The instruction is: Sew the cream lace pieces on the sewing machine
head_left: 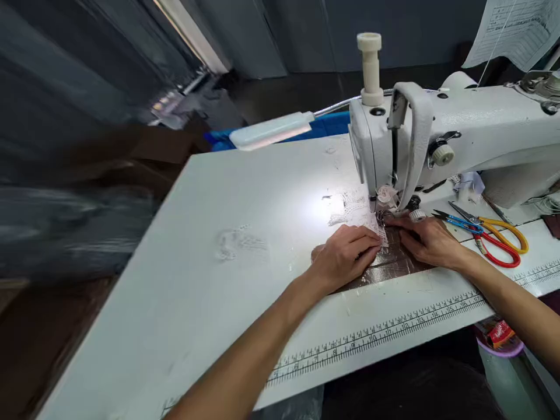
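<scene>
A white sewing machine (472,128) stands at the right of the white table. My left hand (347,256) lies palm down with bent fingers close together, pressing white lace (356,213) and brown shiny material (394,262) left of the needle area. Beside the presser foot, my right hand (422,239) rests on the brown material, its index finger reaching toward the foot and its thumb lower down. The lace runs under the machine head. Whether either hand pinches the fabric is too small to tell.
Right of my right hand lie blue-handled snips (459,222), yellow-handled scissors (510,230) and red-handled scissors (499,254). A lamp (271,130) extends behind the table. Along the front edge runs a printed ruler (380,335). A bin (507,361) stands below at right.
</scene>
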### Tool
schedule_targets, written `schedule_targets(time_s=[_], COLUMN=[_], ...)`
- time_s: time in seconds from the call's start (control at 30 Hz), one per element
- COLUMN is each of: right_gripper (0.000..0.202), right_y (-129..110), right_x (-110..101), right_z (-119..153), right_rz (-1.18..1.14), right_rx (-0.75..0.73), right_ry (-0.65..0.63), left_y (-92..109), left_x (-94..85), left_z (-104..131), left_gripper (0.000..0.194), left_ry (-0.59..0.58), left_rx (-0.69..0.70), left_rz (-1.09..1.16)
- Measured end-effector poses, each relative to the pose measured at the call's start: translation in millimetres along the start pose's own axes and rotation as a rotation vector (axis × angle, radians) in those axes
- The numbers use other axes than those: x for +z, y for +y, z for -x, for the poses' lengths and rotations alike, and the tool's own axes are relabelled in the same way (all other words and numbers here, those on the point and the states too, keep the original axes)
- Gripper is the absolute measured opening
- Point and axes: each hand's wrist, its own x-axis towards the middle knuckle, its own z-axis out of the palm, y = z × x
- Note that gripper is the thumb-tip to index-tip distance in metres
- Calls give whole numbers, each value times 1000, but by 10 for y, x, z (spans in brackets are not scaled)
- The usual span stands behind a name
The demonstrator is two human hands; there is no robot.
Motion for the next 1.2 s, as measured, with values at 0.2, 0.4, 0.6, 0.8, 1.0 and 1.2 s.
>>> schedule_targets(time_s=[0.2, 0.4, 0.6, 0.8, 1.0, 1.2], right_gripper=[39, 40, 40, 40, 39, 37], right_y=[13, 19, 18, 24, 14, -6], right_x=[0, 35, 19, 19, 25, 17], right_z=[-2, 17, 24, 28, 31, 31], right_rz=[105, 240, 256, 250, 247, 262], right_rx=[-108, -205, -216, -221, -217, -204], right_ry=[0, -33, -32, -25, -29, -20], left_y=[-1, 10, 16, 11, -1, -28], left_x=[-11, -5, -12, -8, -30, -42], left_z=[15, 5, -29, -33, -29, -12], left_gripper=[15, 17, 15, 15, 13, 12], left_ry=[7, 1, 14, 22, -18, -40], left_rx=[-31, 41, 145, 174, 155, 171], left_rz=[-6, -86, -160, -216, -139, -121])
